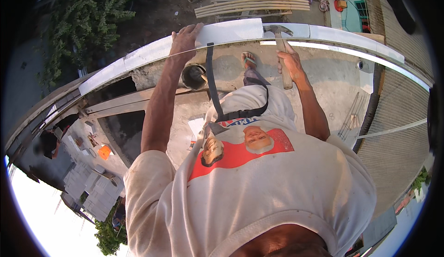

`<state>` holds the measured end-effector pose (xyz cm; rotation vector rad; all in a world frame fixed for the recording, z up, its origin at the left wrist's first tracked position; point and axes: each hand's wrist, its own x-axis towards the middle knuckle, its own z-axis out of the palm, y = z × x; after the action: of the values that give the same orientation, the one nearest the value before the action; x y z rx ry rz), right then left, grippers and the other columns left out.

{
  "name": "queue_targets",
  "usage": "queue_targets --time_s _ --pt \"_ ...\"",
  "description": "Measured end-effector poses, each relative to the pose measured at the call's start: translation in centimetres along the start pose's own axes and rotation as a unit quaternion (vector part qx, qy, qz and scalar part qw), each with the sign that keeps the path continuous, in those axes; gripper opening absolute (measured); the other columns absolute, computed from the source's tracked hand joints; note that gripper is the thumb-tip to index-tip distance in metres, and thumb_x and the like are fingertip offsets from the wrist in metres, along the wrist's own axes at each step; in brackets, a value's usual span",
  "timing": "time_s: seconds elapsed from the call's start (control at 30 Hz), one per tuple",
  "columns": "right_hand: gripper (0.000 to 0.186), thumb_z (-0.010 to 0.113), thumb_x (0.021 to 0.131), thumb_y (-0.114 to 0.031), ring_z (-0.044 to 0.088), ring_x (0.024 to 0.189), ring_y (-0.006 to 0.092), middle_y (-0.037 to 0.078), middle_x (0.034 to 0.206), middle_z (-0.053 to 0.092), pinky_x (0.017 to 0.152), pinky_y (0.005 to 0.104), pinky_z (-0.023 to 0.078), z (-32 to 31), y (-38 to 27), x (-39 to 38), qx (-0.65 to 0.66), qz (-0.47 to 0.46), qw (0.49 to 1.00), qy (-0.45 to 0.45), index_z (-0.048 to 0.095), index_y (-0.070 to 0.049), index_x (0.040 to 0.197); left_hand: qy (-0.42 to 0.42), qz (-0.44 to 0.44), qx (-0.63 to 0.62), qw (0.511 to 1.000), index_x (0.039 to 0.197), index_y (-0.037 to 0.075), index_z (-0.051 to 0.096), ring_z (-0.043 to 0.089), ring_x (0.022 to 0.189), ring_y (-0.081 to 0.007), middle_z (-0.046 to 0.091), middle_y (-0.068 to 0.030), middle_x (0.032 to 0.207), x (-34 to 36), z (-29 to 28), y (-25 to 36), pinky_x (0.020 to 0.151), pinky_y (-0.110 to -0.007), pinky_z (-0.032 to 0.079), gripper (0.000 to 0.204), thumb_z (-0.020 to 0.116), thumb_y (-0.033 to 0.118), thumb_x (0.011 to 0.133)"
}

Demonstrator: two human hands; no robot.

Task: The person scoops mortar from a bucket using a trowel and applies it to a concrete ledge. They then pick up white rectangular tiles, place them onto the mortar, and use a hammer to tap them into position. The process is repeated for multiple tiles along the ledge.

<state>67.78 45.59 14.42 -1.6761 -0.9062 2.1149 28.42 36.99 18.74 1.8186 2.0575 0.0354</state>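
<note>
My left hand (186, 39) lies over the top of a long white block (233, 31), its fingers curled toward the far edge. The block sits in a curving row of similar white blocks. My right hand (292, 62) is closed around the wooden handle of a claw hammer (285, 67). The hammer's metal head is at the right end of that block, beside the adjoining white block (296, 30); I cannot tell whether it touches. A thin taut line runs along the near side of the row.
Below the wall stands a dark bucket (193, 76) with a handle sticking out. A black strap (212, 76) hangs before me. Corrugated roofing (400, 113) is on the right, bamboo poles (252, 6) lie beyond the wall, and stacked pale blocks (90, 185) are at the lower left.
</note>
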Motion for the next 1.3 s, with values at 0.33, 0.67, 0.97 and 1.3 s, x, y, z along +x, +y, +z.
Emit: queue_targets --time_s 0.33,0.67,0.97,1.3 --pt "0.067 0.061 0.101 -0.013 0.052 0.051 0.013 0.003 0.078 0.053 0.043 0.0315 0.046 -1.1 -1.4 -2.5 -0.072 -0.024 0.997 -0.004 0.036 -0.018 0.163 0.012 -0.004 -0.017 1.0 0.162 0.026 0.042 0.043 0.151 -0.0331 0.05 -0.0112 0.158 -0.8 -0.5 0.0 0.123 -0.065 0.032 0.092 0.081 0.002 0.082" --pt "0.068 0.068 0.102 -0.016 0.073 0.093 0.025 0.018 0.118 0.071 0.075 0.0361 0.058 -4.6 -1.5 -5.6 -0.361 -0.315 0.875 0.074 0.039 -0.007 0.163 0.047 -0.02 -0.039 0.998 0.16 0.026 0.047 0.04 0.152 -0.0334 0.047 -0.0132 0.16 -2.7 0.0 -0.6 0.123 -0.063 0.033 0.091 0.083 0.005 0.08" --pt "0.071 0.073 0.092 -0.001 0.073 0.102 0.0381 0.023 0.123 0.07 0.083 0.0423 0.06 -0.8 -7.0 -4.9 -0.403 -0.558 0.726 0.011 0.049 -0.009 0.158 0.058 -0.009 -0.035 0.998 0.161 0.026 0.046 0.041 0.151 -0.0331 0.048 -0.0147 0.158 -2.5 1.2 -1.6 0.121 -0.067 0.032 0.092 0.082 0.003 0.08" --pt "0.075 0.069 0.092 -0.001 0.066 0.069 0.0304 0.011 0.089 0.059 0.056 0.0457 0.056 -1.5 -8.7 -3.8 -0.511 -0.576 0.635 -0.055 0.048 -0.026 0.16 0.044 -0.024 -0.039 0.998 0.161 0.027 0.046 0.039 0.152 -0.0316 0.047 -0.0118 0.159 -2.7 0.0 -0.6 0.125 -0.064 0.029 0.087 0.077 0.002 0.084"
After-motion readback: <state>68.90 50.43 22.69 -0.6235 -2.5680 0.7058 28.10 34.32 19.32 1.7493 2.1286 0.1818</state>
